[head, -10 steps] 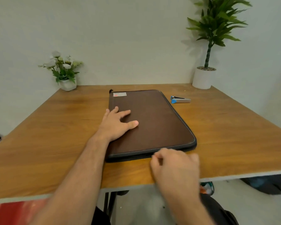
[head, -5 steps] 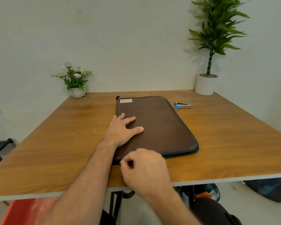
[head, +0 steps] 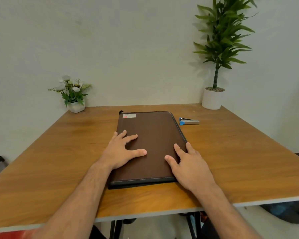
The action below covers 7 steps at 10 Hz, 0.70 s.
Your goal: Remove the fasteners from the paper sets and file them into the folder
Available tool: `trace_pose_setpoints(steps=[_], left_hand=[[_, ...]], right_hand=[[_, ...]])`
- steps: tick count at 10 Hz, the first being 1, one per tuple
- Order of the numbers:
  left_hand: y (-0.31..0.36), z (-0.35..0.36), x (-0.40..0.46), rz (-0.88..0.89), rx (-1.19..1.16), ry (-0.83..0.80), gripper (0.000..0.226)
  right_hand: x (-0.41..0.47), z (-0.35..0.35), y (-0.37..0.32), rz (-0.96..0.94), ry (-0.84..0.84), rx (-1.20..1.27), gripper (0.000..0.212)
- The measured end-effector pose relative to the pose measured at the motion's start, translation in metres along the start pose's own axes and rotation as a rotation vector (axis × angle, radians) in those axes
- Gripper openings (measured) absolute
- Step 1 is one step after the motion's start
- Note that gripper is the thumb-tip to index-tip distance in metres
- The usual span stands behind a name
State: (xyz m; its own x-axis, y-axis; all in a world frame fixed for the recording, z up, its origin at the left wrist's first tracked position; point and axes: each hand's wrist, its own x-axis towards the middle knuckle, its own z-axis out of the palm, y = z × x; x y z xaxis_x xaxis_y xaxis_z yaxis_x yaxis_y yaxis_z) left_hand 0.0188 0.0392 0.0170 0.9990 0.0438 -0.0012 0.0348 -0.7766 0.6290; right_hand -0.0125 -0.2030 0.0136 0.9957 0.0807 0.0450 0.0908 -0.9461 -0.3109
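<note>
Both hands lie flat, fingers straight and spread, gripping nothing: left hand (head: 120, 152) and right hand (head: 188, 163) press the closed folder (head: 155, 130) beneath their fingers, stapler (head: 189, 121) well beyond the right fingertips

R hand (head: 190, 167) went from curled at folder's (head: 155, 135) near edge to flat on its right side; zip prob. undone now.

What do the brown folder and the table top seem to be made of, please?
Folder: probably leather or faux leather, matte brown, with pale stitching along a dark edge. Table top: wood-grain surface, likely laminate or veneer, semi-gloss; pale edge band along the front.
</note>
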Motion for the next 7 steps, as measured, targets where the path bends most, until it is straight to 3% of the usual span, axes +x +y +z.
trace_pose_setpoints(steps=[1, 2, 3, 4, 6, 7], left_hand=[[0.000, 0.005, -0.002, -0.005, 0.019, 0.004, 0.090], [0.005, 0.005, -0.006, 0.070, 0.202, 0.137, 0.083], [0.014, 0.005, -0.011, 0.172, 0.447, 0.104, 0.077], [0.020, 0.002, -0.015, 0.124, 0.511, 0.022, 0.075], [0.025, -0.003, -0.014, 0.150, 0.550, 0.042, 0.076], [0.031, -0.012, 0.000, 0.205, 0.502, 0.234, 0.082]], right_hand=[[-0.002, 0.002, 0.001, -0.001, -0.011, -0.012, 0.071], [-0.002, 0.001, 0.001, -0.004, 0.000, -0.016, 0.070], [0.000, 0.001, 0.002, 0.006, -0.012, -0.002, 0.071], [-0.001, 0.002, 0.000, -0.011, -0.021, -0.024, 0.071], [0.005, -0.009, -0.001, -0.026, -0.041, -0.061, 0.077], [0.024, -0.015, -0.011, -0.108, 0.038, -0.059, 0.085]])
